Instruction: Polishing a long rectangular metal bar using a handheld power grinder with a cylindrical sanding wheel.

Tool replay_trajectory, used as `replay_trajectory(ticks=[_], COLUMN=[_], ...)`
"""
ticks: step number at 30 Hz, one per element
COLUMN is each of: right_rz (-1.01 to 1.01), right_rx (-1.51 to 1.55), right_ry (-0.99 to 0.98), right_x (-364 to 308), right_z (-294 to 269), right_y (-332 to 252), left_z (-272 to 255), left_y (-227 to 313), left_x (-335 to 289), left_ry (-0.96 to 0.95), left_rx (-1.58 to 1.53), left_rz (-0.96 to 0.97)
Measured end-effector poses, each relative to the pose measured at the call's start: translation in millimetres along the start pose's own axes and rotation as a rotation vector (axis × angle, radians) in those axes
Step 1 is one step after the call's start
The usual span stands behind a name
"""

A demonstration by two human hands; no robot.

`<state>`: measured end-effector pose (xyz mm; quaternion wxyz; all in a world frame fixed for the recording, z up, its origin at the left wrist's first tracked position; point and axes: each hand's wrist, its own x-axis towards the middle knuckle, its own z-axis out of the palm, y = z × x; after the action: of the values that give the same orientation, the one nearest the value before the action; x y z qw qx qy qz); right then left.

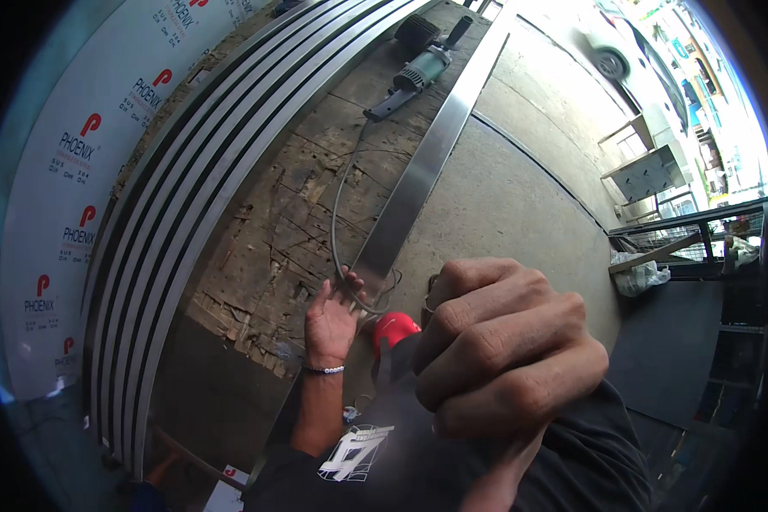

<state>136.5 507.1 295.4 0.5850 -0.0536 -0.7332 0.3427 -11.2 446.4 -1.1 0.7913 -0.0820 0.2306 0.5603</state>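
My left hand is palm up with its fingers apart, at the near end of a long flat brushed-metal bar. A grey power cable runs past its fingertips; whether they touch the cable or the bar I cannot tell. The cable leads up to a green and grey angle grinder lying on the worn wooden board. Large and close in front, my right hand is curled into a fist in front of my dark shirt. The inside of that fist is hidden.
Several long metal bars lie side by side along the left. Beyond them stands a white printed sheet. A red rounded thing shows between my hands. At right are a concrete floor, a plastic bag and a parked car.
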Motion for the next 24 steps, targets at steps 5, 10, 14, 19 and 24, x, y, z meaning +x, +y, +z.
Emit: replay_trajectory(ticks=[5,10,14,19,24], right_rz=[-0.067,-0.01,0.013,0.499,0.67], right_rx=[-0.022,0.013,-0.088,-0.598,-1.178], right_ry=[0.042,-0.141,-0.186,-0.444,-0.729], right_x=[-4,6,0,-101,-220], right_z=[0,-10,-26,-45,-66], right_y=[-4,-12,-14,67,125], left_z=[3,6,13,-6,-14], left_y=[2,13,20,30,26], left_x=[-1,-1,5,0,5], left_ry=[0.011,0.016,0.006,0.1,0.118], left_rx=[0.007,-0.064,0.108,0.023,0.084], left_rz=[0.001,-0.032,0.084,0.135,0.162])
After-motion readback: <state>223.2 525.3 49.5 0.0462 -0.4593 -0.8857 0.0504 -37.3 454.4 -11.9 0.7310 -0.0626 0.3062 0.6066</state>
